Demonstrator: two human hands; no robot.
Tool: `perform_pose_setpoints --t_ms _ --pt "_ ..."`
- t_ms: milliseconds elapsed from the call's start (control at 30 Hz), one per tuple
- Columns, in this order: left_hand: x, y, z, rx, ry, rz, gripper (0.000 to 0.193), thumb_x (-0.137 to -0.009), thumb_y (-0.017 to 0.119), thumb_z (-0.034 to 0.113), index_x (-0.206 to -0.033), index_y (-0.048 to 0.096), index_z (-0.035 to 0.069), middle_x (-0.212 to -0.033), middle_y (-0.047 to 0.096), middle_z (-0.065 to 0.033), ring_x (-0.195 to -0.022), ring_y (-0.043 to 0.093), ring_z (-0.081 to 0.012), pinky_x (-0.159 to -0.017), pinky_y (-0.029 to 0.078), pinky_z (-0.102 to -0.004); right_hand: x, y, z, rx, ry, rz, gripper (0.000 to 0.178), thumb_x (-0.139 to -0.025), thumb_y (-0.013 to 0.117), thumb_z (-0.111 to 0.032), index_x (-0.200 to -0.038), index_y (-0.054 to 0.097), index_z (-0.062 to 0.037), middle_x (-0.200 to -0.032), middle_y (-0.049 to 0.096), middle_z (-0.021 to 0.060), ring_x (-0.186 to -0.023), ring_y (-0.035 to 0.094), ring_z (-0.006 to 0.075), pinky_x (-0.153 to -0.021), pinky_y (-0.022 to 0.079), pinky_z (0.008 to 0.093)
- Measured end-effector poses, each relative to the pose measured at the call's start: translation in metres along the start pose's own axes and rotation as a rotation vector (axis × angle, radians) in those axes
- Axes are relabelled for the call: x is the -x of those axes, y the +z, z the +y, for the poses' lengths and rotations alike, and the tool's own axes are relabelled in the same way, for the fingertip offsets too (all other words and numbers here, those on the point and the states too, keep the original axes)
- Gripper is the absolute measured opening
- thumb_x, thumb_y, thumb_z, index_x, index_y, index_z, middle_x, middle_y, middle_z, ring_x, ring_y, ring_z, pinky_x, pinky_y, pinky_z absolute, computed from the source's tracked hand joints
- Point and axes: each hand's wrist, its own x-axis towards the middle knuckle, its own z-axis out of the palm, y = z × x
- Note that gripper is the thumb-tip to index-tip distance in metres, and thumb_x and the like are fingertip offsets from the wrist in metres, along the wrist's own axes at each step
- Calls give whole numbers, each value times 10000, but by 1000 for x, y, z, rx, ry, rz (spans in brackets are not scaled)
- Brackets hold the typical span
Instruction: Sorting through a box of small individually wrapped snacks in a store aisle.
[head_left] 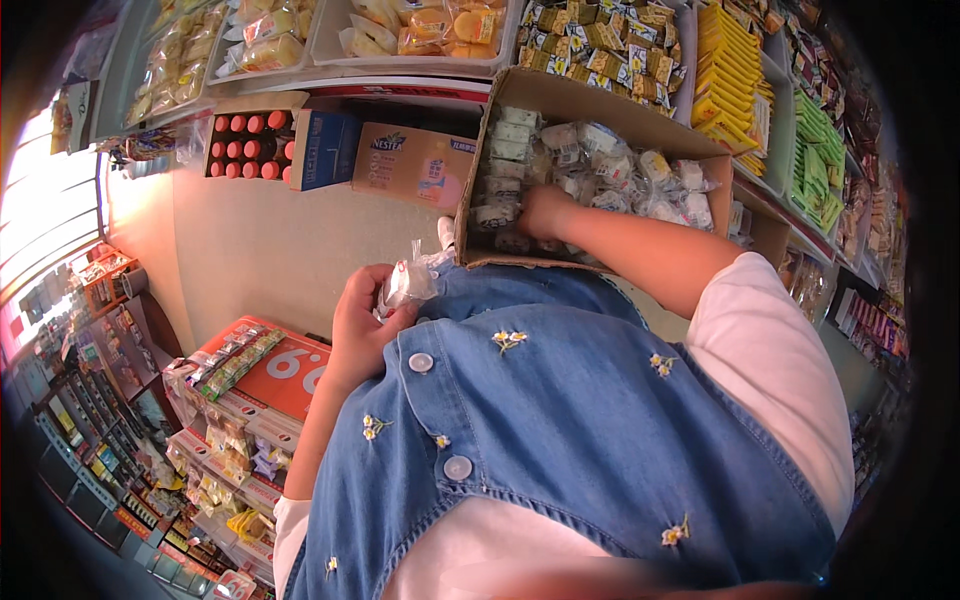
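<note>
My left hand [362, 310] is closed around a small white packet [408, 284] in clear wrapping, held in front of the denim dress near its buttons. My right hand [548, 212] reaches down into an open cardboard box [560, 100]. It is beside a row of stacked wrapped white packets [508, 170] along the box's left wall. The fingers of this hand point down among the packets and are mostly hidden, so their grip does not show. More loose clear-wrapped packets [605, 165] fill the middle and right of the box.
Behind the box, shelf bins hold yellow packets [725, 80], green packets [815, 155] and wrapped pastries [435, 30]. Red-capped bottles [252, 145] in a carton and a closed brown carton [400, 165] stand beneath the shelf. At lower left is an orange-topped display stand [285, 375].
</note>
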Motion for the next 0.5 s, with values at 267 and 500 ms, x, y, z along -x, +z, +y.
perform_pose_setpoints --t_ms 267,500 --pt "5 3 0 -17 47 17 375 -751 735 70 -1082 570 15 -972 596 -81 -900 581 -178 -808 477 -305 24 -4 -19 206 -52 18 416 -774 650 -352 -1042 733 -44 -1151 678 158 -1125 613 322 -933 486 404" --pt "16 1 8 -73 46 47 377 -752 750 77 -1079 569 24 -993 591 -80 -898 583 -188 -807 479 -312 25 5 -18 310 -112 146 410 -781 674 -360 -1006 732 -21 -1133 655 193 -1126 594 341 -932 487 417"
